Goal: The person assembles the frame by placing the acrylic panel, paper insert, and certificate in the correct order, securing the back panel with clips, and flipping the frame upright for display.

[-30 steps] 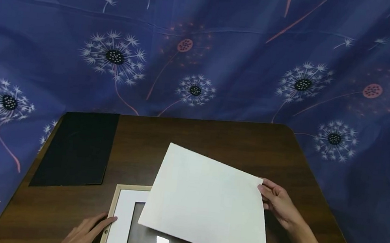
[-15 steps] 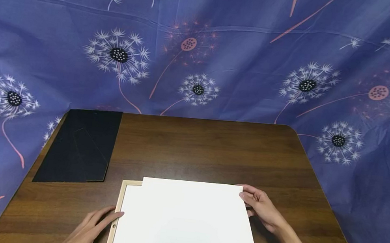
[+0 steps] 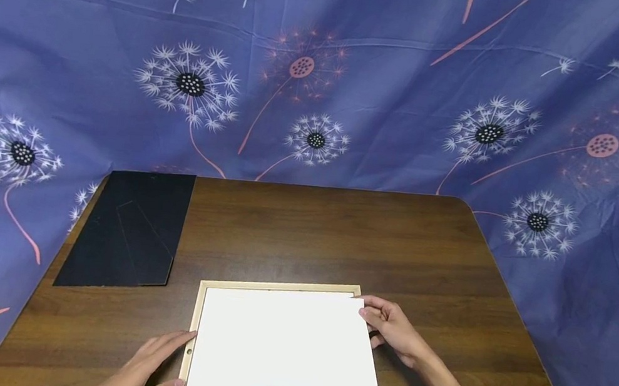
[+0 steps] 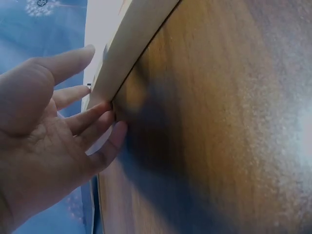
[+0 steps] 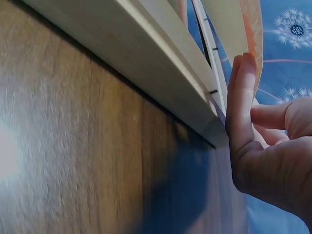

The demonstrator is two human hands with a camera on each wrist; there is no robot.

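Note:
A plain white board (image 3: 281, 353) lies over a light wooden picture frame (image 3: 277, 286), its left edge inside the rim and its right side covering the frame's right rim. My right hand (image 3: 399, 334) pinches the board's far right corner between thumb and fingers. In the right wrist view the wooden frame's side (image 5: 146, 63) stands beside those fingers. My left hand (image 3: 146, 368) rests against the frame's left side, fingers fairly straight and spread. The left wrist view shows its fingertips (image 4: 119, 129) low along the wooden edge. The board hides the frame's inside.
A black backing panel (image 3: 124, 230) with a cut stand outline lies at the back left of the brown wooden table (image 3: 339, 234). Blue dandelion-print cloth (image 3: 323, 62) hangs behind and around the table.
The white board has come down and moved left over the frame, covering the window mat seen before. My right hand travelled left with it. My left hand stays at the frame's left side.

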